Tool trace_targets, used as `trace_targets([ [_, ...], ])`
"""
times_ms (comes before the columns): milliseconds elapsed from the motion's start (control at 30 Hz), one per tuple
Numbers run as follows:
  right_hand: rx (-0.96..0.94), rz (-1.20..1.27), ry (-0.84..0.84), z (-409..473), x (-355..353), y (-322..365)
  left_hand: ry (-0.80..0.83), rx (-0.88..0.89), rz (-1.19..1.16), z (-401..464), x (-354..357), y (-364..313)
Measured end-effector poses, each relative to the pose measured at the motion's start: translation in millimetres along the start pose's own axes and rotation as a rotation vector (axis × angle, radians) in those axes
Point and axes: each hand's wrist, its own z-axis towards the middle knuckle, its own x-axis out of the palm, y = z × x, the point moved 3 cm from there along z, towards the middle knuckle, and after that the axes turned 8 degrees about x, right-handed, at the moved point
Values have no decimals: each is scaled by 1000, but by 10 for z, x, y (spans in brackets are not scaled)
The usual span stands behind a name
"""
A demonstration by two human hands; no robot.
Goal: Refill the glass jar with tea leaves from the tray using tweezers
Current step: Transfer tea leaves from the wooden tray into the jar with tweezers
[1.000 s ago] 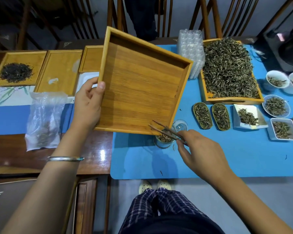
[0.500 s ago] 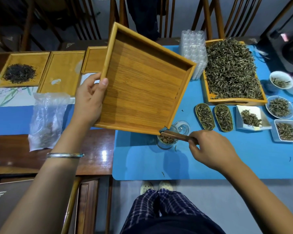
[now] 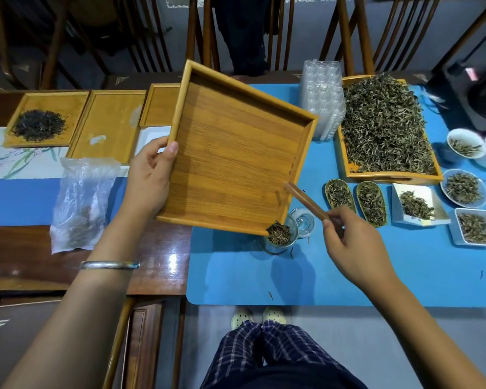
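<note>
My left hand (image 3: 149, 178) grips the left rim of a square bamboo tray (image 3: 236, 153), held tilted with its lower right corner over a small glass jar (image 3: 278, 240) on the blue mat. Tea leaves fill the jar to its mouth. My right hand (image 3: 351, 248) holds wooden tweezers (image 3: 305, 200), their tips resting against the tray's right wall just above the jar. The tray's floor looks bare apart from a few leaves along that wall. The jar's glass lid (image 3: 303, 223) lies just right of the jar.
A large tray heaped with tea leaves (image 3: 385, 127) stands at the back right, with a stack of clear plastic trays (image 3: 323, 99) beside it. Several small dishes of leaves (image 3: 463, 189) line the right. Flat bamboo trays (image 3: 107, 122) and a plastic bag (image 3: 82, 203) lie at the left.
The tweezers swung up from the jar's mouth to the tray's right wall. The tray stayed tilted over the jar, and more leaves show at the jar's top.
</note>
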Motion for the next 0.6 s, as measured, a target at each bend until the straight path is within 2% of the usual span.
trace_targets([
  [100,55,127,-5,18,16,8,-4,-46,4,-20,-18,45],
  [200,116,295,9,61,24,35,-76,-136,23,-64,-23,153],
  [367,225,637,120,302,58,241,-128,-322,63,-245,-67,398],
  [467,202,602,162,455,130,428,-157,-432,62,-344,-169,472],
  [600,131,483,217,590,338,696,-205,-433,123,-464,-438,541],
])
